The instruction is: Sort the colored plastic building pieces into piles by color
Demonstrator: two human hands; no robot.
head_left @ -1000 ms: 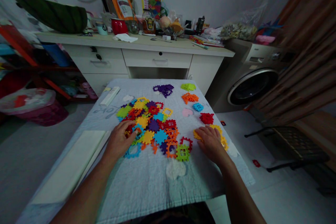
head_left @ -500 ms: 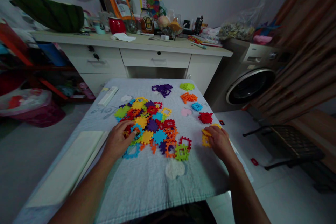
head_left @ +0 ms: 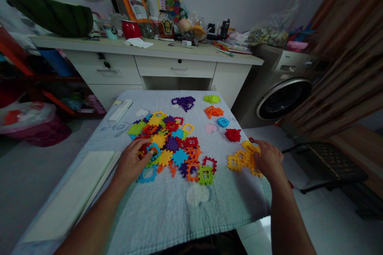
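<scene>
My left hand rests at the left side of a mixed heap of colourful interlocking plastic pieces. Its thumb and index finger are apart, with pieces showing in the gap and a blue piece beside the thumb; the other fingertips are hidden. Over at the right table edge, my right hand has its fingers closed at the outer side of a yellow group of pieces, seemingly on one of them. Behind that lie separate red, blue, orange, green and purple groups.
A pale cloth covers the table. Long white boards and a white box lie along its left side. Beyond stand a white desk and a washing machine; a black stool is at the right.
My right hand has moved right across the yellow group, and more of those pieces now show, spread toward the table edge. The left hand stays at the heap. The view has shifted slightly.
</scene>
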